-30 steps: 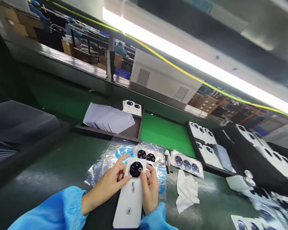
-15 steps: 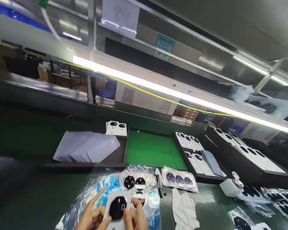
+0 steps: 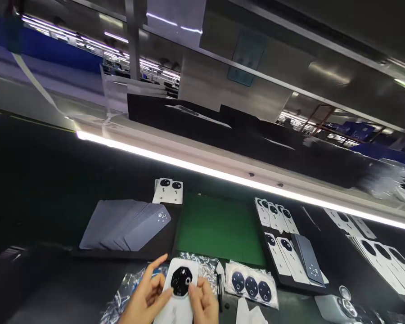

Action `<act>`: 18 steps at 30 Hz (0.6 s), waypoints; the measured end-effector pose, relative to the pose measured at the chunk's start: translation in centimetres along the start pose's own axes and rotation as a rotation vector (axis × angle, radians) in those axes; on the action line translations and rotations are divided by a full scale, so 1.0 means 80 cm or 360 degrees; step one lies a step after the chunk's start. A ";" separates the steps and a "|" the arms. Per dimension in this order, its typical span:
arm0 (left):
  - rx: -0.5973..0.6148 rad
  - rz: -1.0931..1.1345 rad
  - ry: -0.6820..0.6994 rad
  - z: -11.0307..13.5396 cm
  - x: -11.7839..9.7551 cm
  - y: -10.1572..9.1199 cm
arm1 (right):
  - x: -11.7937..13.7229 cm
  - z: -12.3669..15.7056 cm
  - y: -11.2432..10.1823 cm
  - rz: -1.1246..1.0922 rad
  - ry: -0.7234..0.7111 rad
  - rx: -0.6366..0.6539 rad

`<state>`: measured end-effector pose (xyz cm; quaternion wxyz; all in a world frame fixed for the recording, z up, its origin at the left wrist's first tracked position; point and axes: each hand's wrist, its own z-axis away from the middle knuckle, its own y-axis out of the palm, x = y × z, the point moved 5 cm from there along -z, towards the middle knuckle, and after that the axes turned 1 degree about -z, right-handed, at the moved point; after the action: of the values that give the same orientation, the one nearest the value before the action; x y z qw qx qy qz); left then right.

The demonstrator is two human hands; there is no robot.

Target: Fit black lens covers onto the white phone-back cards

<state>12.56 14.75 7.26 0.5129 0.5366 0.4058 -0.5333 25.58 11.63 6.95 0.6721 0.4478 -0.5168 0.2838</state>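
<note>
A white phone back cover (image 3: 175, 301) with a black octagonal camera ring (image 3: 181, 280) is held at the bottom middle of the view. My left hand (image 3: 144, 298) grips its left edge, thumb near the ring and index finger raised. My right hand (image 3: 204, 303) pinches its right edge beside the ring. Under the cover lies a crinkled clear plastic bag (image 3: 121, 299) on the dark bench.
A black tray (image 3: 162, 243) behind holds a fan of grey-blue covers (image 3: 128, 225) and white covers (image 3: 168, 191). A green mat (image 3: 219, 229) lies in the middle. A bag of dark camera rings (image 3: 251, 288) sits right of my hands, with trays of white covers (image 3: 280, 229) beyond it.
The camera has tilted upward, so my hands and the cover have slid to the bottom edge. Both hands keep their hold on the cover. The lit strip lamp now crosses mid-frame.
</note>
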 end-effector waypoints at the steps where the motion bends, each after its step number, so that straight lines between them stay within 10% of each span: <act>1: 0.0006 0.0056 0.0011 -0.006 -0.026 0.012 | 0.021 -0.006 0.004 -0.0034 0.0045 0.0035; 8: 0.0060 -0.0265 0.0210 -0.043 -0.179 0.055 | 0.164 -0.052 0.025 0.0128 0.0031 0.0248; 18: 0.0041 -0.0239 0.0226 -0.059 -0.240 0.087 | 0.222 -0.069 0.034 0.0086 -0.0123 0.0007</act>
<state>18.18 20.52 26.58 0.4344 0.5476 0.4733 -0.5361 31.15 16.31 24.24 0.6429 0.4458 -0.5537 0.2854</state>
